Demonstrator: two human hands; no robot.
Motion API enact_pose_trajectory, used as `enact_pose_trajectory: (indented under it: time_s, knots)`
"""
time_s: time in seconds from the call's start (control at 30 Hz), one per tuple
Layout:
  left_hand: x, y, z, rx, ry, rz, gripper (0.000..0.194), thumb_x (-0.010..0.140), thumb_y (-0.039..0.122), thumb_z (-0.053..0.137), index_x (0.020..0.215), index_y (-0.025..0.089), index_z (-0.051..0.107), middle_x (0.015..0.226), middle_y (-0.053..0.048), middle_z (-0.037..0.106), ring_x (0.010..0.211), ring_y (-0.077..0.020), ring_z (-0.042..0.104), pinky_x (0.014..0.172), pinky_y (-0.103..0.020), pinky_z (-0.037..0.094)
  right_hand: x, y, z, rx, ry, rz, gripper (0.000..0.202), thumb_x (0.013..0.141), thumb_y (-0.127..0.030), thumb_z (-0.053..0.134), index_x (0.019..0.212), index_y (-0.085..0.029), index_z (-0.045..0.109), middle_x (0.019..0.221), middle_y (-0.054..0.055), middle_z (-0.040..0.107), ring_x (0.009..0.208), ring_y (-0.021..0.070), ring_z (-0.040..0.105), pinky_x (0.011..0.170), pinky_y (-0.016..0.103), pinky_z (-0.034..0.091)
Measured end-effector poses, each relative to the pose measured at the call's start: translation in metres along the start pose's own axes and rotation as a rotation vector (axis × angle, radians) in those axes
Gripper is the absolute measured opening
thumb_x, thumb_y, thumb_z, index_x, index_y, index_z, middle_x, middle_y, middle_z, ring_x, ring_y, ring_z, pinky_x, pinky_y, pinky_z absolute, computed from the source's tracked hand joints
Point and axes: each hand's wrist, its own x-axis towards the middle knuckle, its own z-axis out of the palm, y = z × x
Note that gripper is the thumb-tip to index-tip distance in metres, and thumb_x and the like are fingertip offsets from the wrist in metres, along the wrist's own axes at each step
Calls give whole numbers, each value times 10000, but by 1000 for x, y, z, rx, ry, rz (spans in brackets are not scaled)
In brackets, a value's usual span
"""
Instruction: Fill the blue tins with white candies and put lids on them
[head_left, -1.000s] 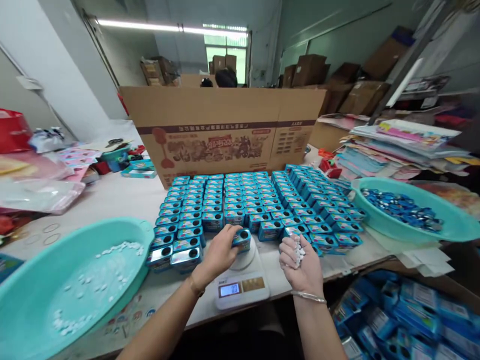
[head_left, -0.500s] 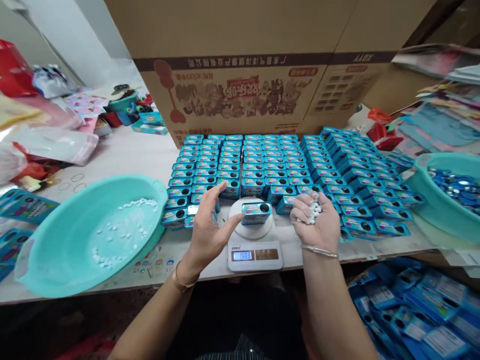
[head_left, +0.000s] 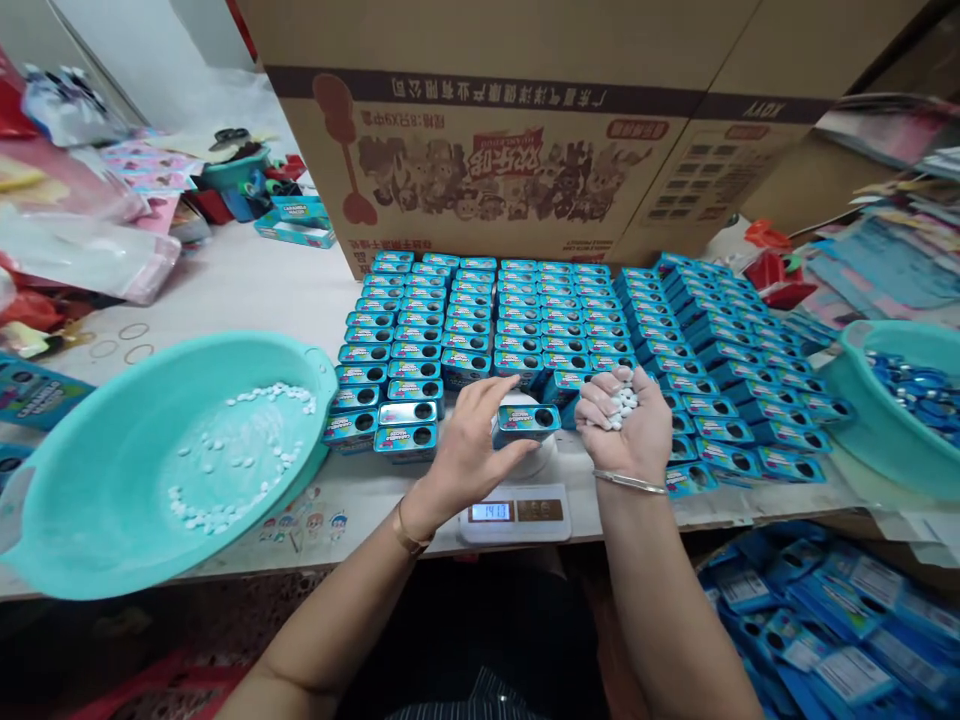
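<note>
A blue tin (head_left: 527,418) with a round dark hole in its top is over the plate of a white scale (head_left: 517,514), whose display is lit. My left hand (head_left: 476,445) has its fingers apart around the left and near side of that tin; whether it touches the tin is unclear. In my right hand (head_left: 628,425), palm up with curled fingers, lies a heap of white tablets (head_left: 623,402), just right of the tin. Rows of similar blue tins (head_left: 517,343) stand behind the scale. More white tablets (head_left: 212,521) lie in a turquoise basin (head_left: 142,400) at the left.
A large printed cardboard box (head_left: 495,60) stands behind the rows. At the right, a second turquoise basin (head_left: 862,400) holds blue pieces. Below the table's front edge at the lower right are many blue packages (head_left: 847,640). Plastic bags (head_left: 90,250) lie at the far left.
My left hand has moved right, closer round the tin by the scale. My right hand still holds the tablets. The scale's reading has dropped, and the view has shifted slightly.
</note>
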Motion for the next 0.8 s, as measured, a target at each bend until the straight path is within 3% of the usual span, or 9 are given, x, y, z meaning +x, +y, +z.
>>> enact_pose_trajectory:
  time_s: [0.2,0.3,0.43,0.8]
  knots:
    - [21,-6,27,134,-153,17,550,742,401,783,1218,206,588,1159,-99,634,1123,-285,562,1003,-475,427,6,13,12,-55,83,-93,223,930,-283,448,721,-204,445,544,-78,395,379,53,295,329,152,249]
    - [26,-6,35,147,-166,-1,424,745,411,777,1096,212,646,1075,-79,662,1061,-268,585,1008,-480,404,9,20,13,-111,81,-130,230,908,-326,507,721,-211,438,543,-85,383,389,55,312,349,157,278]
    - [26,-6,38,154,-152,-21,277,773,360,746,1005,223,678,1008,-60,677,1008,-246,602,1010,-474,398,10,29,16,-185,68,-173,280,863,-382,597,712,-214,432,545,-93,376,400,50,334,377,161,301]
    - [26,-6,39,137,-145,-27,295,765,331,754,1035,237,678,1014,-50,693,1006,-244,615,1014,-471,398,9,34,25,-259,86,-248,278,840,-383,600,694,-213,435,529,-95,373,402,50,338,398,169,310]
